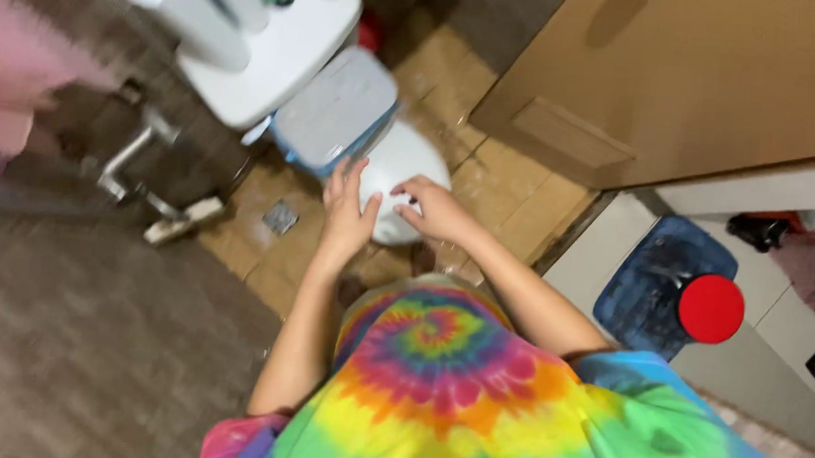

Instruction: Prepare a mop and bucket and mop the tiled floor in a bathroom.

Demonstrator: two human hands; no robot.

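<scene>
Tan floor tiles (505, 183) surround a blurred white toilet (402, 167), its bowl partly hidden by a blue-rimmed lidded box (338, 107). Both the left hand (347, 211) and right hand (434, 210) rest spread-fingered on the toilet, gripping nothing.

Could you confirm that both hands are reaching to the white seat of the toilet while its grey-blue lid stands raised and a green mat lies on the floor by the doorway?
Not quite: the mat is blue, not green, as the head view shows. The rest holds: the left hand and right hand reach to the white seat, and the grey-blue lid stands raised.
</scene>
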